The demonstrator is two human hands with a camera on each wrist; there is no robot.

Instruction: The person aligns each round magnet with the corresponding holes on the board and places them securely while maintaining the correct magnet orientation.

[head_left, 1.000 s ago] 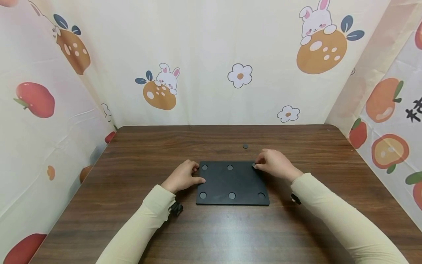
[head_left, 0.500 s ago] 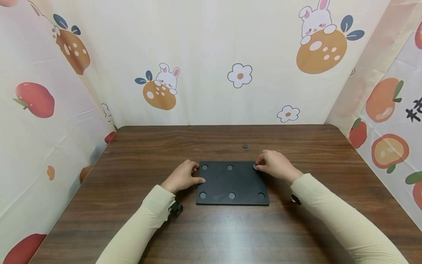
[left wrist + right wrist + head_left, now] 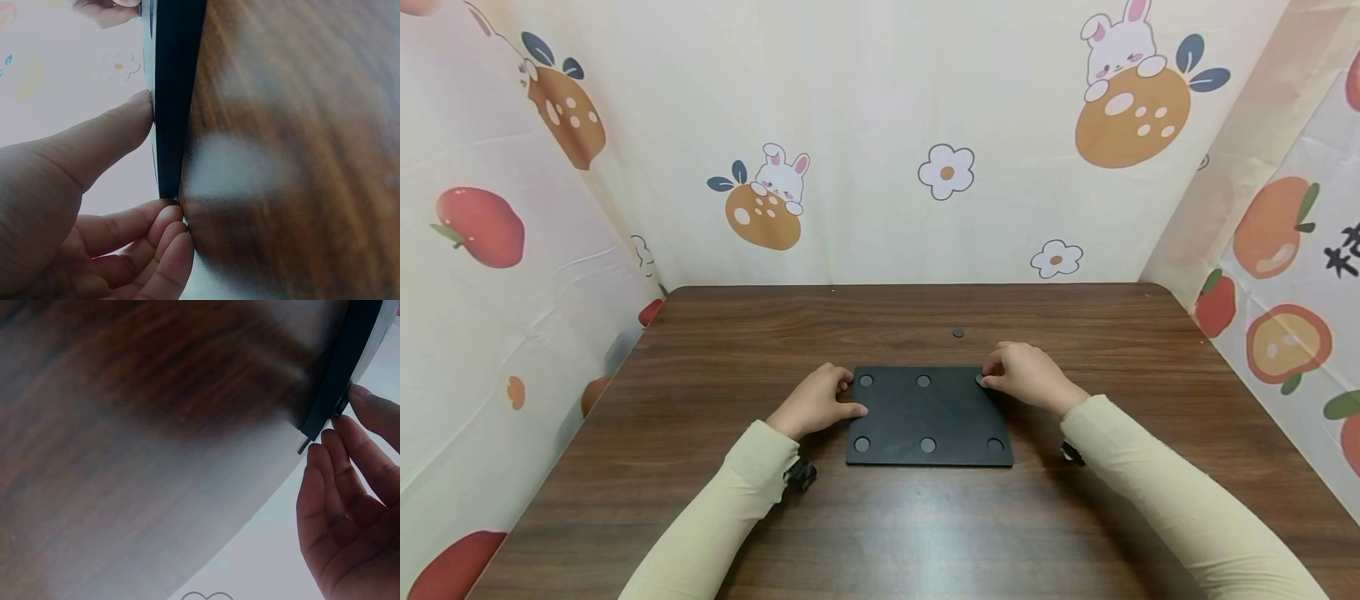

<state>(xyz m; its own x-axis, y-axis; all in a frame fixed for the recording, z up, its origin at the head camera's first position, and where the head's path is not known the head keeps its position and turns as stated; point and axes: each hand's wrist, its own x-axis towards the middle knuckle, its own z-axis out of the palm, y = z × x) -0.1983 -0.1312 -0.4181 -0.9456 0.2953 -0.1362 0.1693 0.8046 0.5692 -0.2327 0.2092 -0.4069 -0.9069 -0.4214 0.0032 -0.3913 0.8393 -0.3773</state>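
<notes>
A black rectangular board [image 3: 925,417] with round recesses along its far and near edges lies flat on the table. My left hand [image 3: 820,402] grips its left edge, the thumb on the top face and the fingers curled at the side, as the left wrist view also shows. At the far right corner my right hand [image 3: 1026,375] pinches a small dark disc [image 3: 980,379] between thumb and index finger. In the right wrist view the disc [image 3: 341,403] sits tilted against the board's top face, partly hidden by the fingertips.
Another small dark disc [image 3: 958,332] lies on the wooden table [image 3: 760,325] beyond the board's far edge. Printed curtains [image 3: 865,100] stand around the table's back and sides.
My right hand has shifted very slightly to the right with the disc at the corner. The left hand and the board have stayed put.
</notes>
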